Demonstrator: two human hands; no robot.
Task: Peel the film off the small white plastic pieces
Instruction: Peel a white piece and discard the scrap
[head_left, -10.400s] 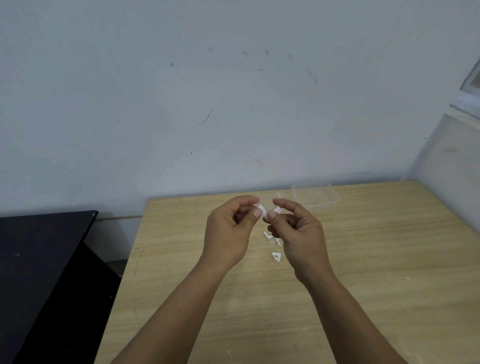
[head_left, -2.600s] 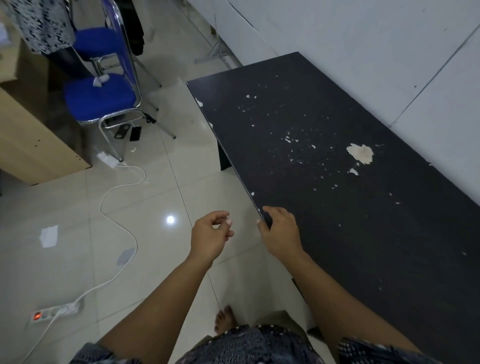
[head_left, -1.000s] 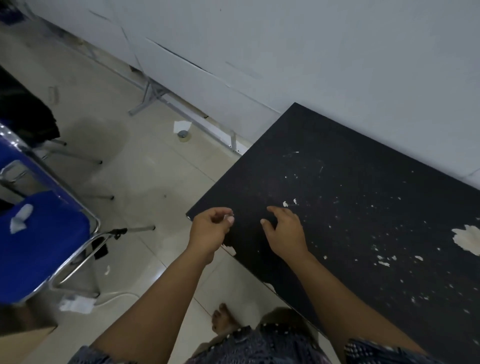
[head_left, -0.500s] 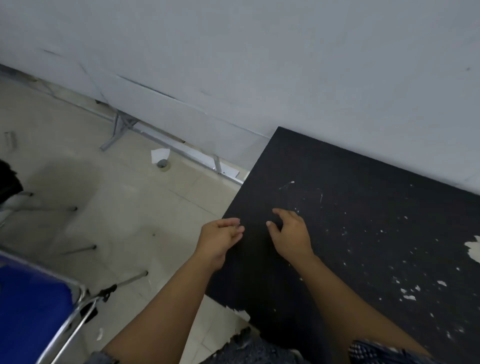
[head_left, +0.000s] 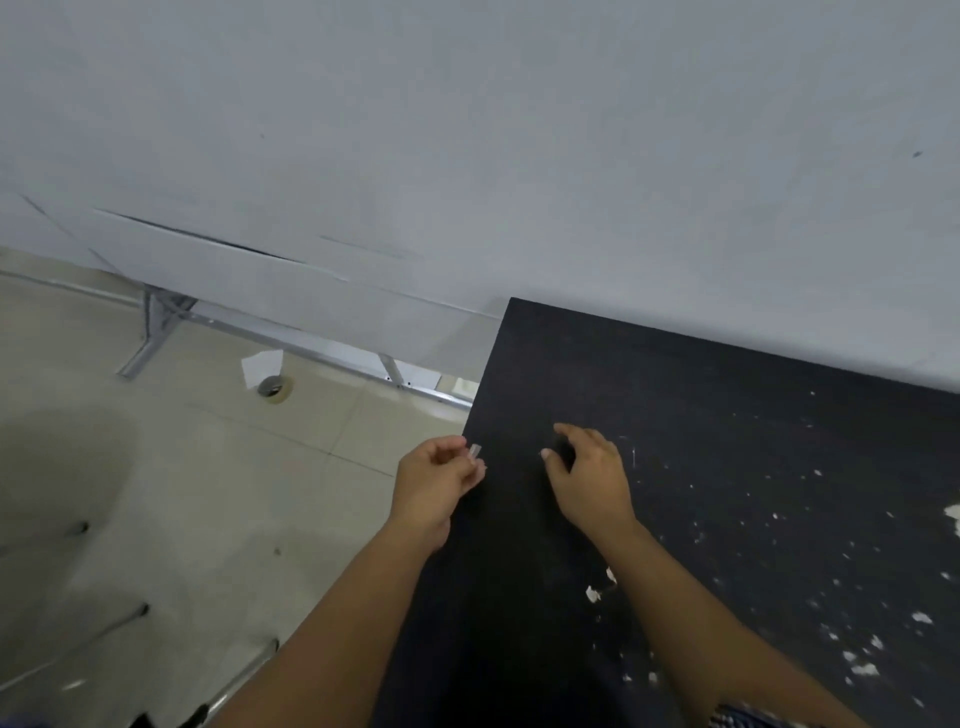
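black table (head_left: 727, 467), right, flecked with white chips (head_left: 862, 667); grey wall (head_left: 519, 130), far; tiled floor (head_left: 156, 493), left, with what may be a tape roll (head_left: 274, 388) beside white paper (head_left: 261, 365).

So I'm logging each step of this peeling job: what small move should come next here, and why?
Probably set the clear scrap down on the black table. The left hand pinches it at the fingertips right above the table's near corner, while the right hand hovers over the tabletop with curled fingers, seemingly holding nothing. White flecks already litter that surface, so it looks like the discard spot.
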